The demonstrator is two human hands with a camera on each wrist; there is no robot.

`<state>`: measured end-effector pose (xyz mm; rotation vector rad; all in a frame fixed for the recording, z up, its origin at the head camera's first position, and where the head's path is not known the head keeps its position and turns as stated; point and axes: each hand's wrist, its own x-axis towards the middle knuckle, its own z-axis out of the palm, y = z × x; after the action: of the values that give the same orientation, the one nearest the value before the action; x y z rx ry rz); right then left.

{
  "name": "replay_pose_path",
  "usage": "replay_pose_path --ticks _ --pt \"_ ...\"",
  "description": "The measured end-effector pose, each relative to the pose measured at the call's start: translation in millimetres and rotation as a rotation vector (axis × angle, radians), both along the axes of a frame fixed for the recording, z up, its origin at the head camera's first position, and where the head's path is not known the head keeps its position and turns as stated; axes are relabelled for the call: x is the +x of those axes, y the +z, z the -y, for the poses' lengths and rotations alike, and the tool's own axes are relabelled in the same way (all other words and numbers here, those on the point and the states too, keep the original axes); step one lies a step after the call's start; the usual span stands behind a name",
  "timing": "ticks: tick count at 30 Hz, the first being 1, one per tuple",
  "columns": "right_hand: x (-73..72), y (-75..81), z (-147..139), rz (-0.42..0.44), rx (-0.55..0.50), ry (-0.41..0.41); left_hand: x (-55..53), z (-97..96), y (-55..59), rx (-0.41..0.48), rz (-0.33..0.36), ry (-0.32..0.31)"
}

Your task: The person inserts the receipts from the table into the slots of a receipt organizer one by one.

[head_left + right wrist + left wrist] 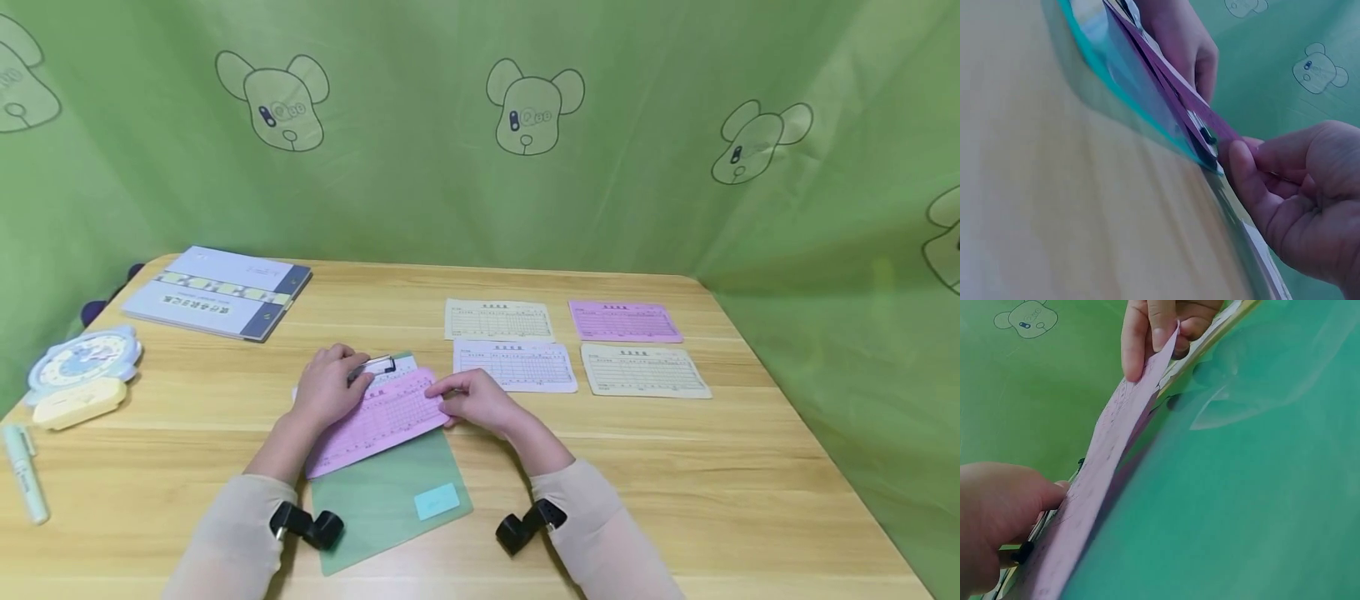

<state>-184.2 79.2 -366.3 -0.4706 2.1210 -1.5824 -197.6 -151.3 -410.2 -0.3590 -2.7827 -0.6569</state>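
A translucent green clipboard (390, 500) lies tilted on the table, its metal wire clip (380, 365) at the far end. A pink printed form (378, 423) slants across its upper half, over a white sheet. My left hand (330, 390) grips the clip, with the thumb beside the form in the left wrist view. My right hand (480, 402) pinches the right end of the pink form between thumb and fingers. In the right wrist view that end of the form (1210, 119) is raised off the board. A light blue label (437, 502) sits near the clipboard's lower right corner.
To the right lie a cream form (498, 320), a white form (514, 367), a pink form (626, 322) and another cream form (645, 372). A notebook (217, 292), a blue clock-like dial (84, 362), a cream case (81, 403) and a highlighter (26, 475) are at left.
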Motion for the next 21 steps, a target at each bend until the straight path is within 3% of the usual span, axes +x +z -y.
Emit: replay_pose_path --ticks 4,11,21 --pt "2.5 1.4 4.0 0.044 -0.021 -0.012 0.0 -0.3 -1.0 0.012 -0.002 -0.002" --pt "-11.4 -21.7 6.8 0.104 -0.049 0.002 0.4 0.9 -2.7 0.053 -0.012 0.003" --pt "-15.3 -26.0 11.1 0.149 -0.059 -0.007 1.3 -1.1 -2.1 0.076 0.006 0.005"
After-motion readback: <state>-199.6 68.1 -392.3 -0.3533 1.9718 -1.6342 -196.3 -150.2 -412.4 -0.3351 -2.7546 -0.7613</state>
